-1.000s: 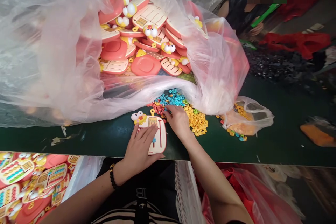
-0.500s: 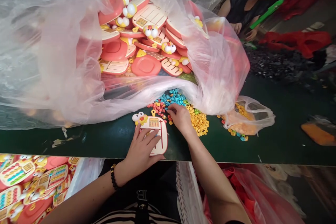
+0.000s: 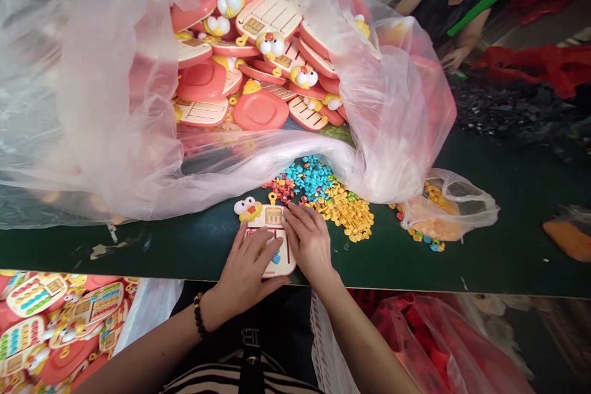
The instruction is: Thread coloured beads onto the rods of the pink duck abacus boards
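Note:
A cream and red toy board with a yellow big-eyed head lies on the green table near its front edge. My left hand rests over the board's left part, fingers spread. On the board's right side is my right hand, its fingers close together and tips bent down by the upper slot; anything under them is hidden. Blue pieces show between my hands on the board. Just beyond lie small red pieces, blue pieces and yellow pieces in heaps.
A large clear plastic bag spills similar boards at the back. A small bag of pieces lies to the right. Filled boards sit below the table at left. Another person's hand shows at back right.
My right hand has come from the blue and red pieces down onto the right side of the board. My left hand has stayed on the board. The view has shifted slightly.

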Tool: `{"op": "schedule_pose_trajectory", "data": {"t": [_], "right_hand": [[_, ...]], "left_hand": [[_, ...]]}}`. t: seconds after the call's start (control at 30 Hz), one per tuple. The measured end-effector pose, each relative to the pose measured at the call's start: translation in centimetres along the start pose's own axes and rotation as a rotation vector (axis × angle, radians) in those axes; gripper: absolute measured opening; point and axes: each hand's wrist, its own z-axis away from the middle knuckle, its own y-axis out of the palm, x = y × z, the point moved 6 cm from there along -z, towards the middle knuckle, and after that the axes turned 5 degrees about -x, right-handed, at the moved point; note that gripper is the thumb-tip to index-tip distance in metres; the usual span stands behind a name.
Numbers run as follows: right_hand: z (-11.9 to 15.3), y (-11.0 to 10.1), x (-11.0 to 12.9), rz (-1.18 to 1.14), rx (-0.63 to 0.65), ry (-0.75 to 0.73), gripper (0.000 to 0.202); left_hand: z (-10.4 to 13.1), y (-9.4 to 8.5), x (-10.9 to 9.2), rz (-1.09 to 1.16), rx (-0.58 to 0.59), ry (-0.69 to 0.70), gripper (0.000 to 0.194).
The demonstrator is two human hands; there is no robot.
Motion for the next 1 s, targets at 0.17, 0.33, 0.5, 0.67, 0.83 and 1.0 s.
{"op": "schedule_pose_trajectory", "data": {"t": [0.17, 0.33, 0.5, 0.67, 0.83, 1.0], "right_hand": [[3.1, -0.6, 1.9, -0.073, 0.118, 0.076, 0.045], [1.9, -0.4, 2.0, -0.22, 0.286, -0.055, 0.048], [-4.4, -0.3, -4.3, 0.011, 0.106, 0.091, 0.022], [-6.4, 1.3, -5.4, 0.112, 0.124, 0.053, 0.018], [-3.4, -0.4, -2.9, -0.111, -0.027, 0.049, 0.019], [-0.9, 0.1, -0.8, -0.068, 0.063, -0.031, 0.024]], "left_hand": [[-0.2, -0.1, 0.0, -0.009, -0.006, -0.016, 0.059], [-0.3, 0.2, -0.1, -0.059, 0.028, 0.036, 0.066], [-0.5, 0.3, -0.2, -0.062, 0.08, 0.029, 0.069], [-0.7, 0.1, -0.1, -0.024, 0.105, 0.019, 0.065], [-0.5, 0.3, 0.2, -0.012, 0.16, -0.02, 0.068], [-0.4, 0.4, 0.3, -0.044, 0.123, -0.036, 0.077]]}}
